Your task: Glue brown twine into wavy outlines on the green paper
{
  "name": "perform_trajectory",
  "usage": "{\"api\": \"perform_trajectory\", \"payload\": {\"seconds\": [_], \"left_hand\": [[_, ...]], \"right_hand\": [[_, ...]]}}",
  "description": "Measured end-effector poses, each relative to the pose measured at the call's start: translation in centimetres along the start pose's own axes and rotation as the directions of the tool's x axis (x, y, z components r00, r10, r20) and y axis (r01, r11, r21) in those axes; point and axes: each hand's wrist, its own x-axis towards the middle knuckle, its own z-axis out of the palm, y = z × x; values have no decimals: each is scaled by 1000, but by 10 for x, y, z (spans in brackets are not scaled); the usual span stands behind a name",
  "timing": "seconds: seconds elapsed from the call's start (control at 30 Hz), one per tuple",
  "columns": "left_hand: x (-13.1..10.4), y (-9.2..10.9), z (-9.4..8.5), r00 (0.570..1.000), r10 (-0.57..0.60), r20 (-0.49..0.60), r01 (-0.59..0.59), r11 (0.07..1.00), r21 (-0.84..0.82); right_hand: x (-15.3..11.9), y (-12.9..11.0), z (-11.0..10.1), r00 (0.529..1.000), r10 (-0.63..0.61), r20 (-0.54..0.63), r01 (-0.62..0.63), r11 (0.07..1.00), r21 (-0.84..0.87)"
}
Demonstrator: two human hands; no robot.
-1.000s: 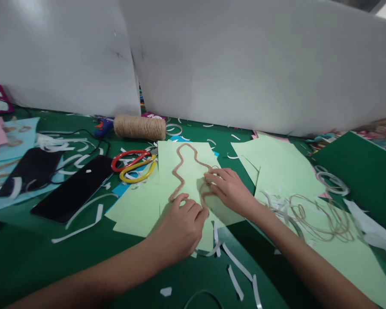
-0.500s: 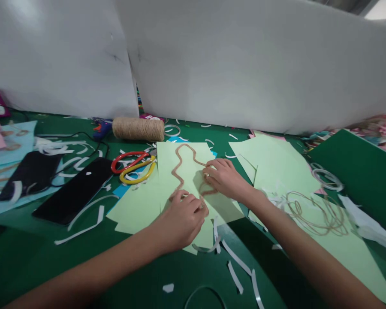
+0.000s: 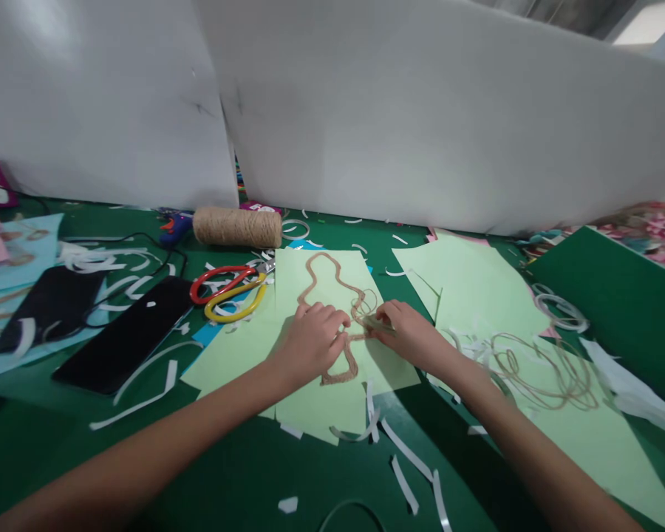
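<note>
Brown twine (image 3: 340,273) lies as a wavy outline, with a small foot-like loop at the bottom, on a pale green sheet of paper (image 3: 288,273). Over the left side of the outline rests my left hand (image 3: 313,340), its fingers curled and its fingertips closed by the twine in the middle; the hand hides part of the line. On the right, my right hand (image 3: 407,334) pinches a loose, thin bundle of twine (image 3: 375,324) just above the sheet. Fine loops of it stick up beside the fingertips.
Red-and-yellow-handled scissors (image 3: 236,299) and a twine roll (image 3: 237,227) lie left of the sheet, near a glue gun (image 3: 174,227). Two dark phone-like slabs (image 3: 123,336) lie further left. Loose twine (image 3: 543,373) sits on green sheets at right. White paper strips (image 3: 407,447) litter the green table.
My right hand has moved right and down, off the outline, with loose twine in its fingers. My left hand has shifted slightly up, uncovering the bottom loop.
</note>
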Motion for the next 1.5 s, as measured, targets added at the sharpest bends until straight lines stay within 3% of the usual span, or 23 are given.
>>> {"api": "perform_trajectory", "payload": {"seconds": [0.17,0.5,0.63,0.87,0.97,1.1,1.23,1.33,1.43,1.5], "left_hand": [[10,-2,2,999,-16,38,10,989,148],[27,2,3,998,-28,63,16,983,184],[26,2,6,998,-39,48,30,985,170],[24,4,4,991,-97,95,81,984,156],[24,5,3,990,-88,113,68,983,168],[22,3,7,996,-30,90,11,978,210],[19,0,10,999,3,44,-12,978,209],[17,0,10,999,11,32,-17,980,198],[18,0,9,999,21,31,-26,985,168],[19,-1,9,999,11,36,-17,989,149]], "right_hand": [[6,2,7,988,130,-78,-125,990,71],[18,-3,9,1000,-15,11,16,996,-92],[17,1,8,998,-4,-61,-4,992,-125],[2,15,-16,978,183,-102,-169,977,127],[-9,22,-30,966,215,-141,-198,972,129],[-30,38,-44,964,152,-216,-173,981,-82],[-49,67,-53,953,138,-271,-224,920,-321],[-56,81,-55,965,84,-248,-191,874,-448],[-53,69,-50,955,61,-292,-212,828,-520],[-46,47,-42,951,32,-307,-184,858,-480]]}}
